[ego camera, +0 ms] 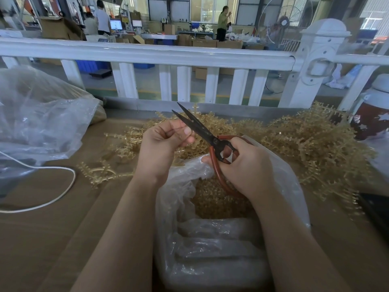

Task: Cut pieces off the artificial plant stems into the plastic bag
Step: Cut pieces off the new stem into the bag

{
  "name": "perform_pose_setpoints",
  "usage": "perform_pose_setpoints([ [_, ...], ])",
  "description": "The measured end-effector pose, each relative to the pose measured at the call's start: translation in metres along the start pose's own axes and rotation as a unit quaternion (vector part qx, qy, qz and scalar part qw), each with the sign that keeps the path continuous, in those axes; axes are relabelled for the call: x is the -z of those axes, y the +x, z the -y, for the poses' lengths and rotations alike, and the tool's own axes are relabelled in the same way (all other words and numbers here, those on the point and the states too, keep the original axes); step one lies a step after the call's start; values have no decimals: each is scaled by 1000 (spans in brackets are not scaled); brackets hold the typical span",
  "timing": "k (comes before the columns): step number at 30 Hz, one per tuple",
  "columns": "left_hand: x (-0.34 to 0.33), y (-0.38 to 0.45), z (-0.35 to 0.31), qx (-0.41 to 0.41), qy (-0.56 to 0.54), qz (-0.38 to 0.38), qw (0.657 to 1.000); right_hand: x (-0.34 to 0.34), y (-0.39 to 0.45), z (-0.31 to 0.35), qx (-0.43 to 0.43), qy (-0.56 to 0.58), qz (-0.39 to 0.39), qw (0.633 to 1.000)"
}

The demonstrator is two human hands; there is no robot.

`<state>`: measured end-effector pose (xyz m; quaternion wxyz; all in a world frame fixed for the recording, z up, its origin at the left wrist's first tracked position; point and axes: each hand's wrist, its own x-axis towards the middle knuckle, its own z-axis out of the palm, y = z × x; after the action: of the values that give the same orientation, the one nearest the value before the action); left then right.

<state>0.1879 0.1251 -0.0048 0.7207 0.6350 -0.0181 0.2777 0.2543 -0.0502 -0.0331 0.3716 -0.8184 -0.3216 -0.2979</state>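
clear plastic of a big crumpled bag (40,123) fills the far left of the bench (52,228), with a white cord (63,197) looping in front of it. moving right, the left hand (166,144) is curled, thumb and forefinger pinching a very thin stem strand (179,130) that is hard to make out; its line seems to run roughly left to right across the fingertips. just beside it, the scissors (200,129) point up and away to the left, dark blades slightly parted, their tips above and beyond the left hand's fingers. the right hand (242,163) grips the red handles, fingers wrapped through the loops. so the blades cross the strand's line from the right, and the cut looks likely to fall just right of the left hand's pinch. directly under both hands sits the open plastic bag (290,186), already holding a heap of cut pieces (214,201), so a piece should drop straight in. uncut tan artificial plant stems (315,144) are piled behind and to the right, nearer the right hand.
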Motion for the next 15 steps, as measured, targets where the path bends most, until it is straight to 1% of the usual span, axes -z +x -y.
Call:
perform_pose_setpoints([
  [12, 1, 1, 0, 24, -45, 15, 999, -1, 0, -3, 14, 8, 0, 1000],
  [14, 1, 2, 2, 25, -42, 16, 999, -1, -1, -2, -7, 24, 9, 1000],
  [15, 1, 2, 2, 25, -35, 15, 999, -1, -1, -1, -33, 45, 18, 998],
])
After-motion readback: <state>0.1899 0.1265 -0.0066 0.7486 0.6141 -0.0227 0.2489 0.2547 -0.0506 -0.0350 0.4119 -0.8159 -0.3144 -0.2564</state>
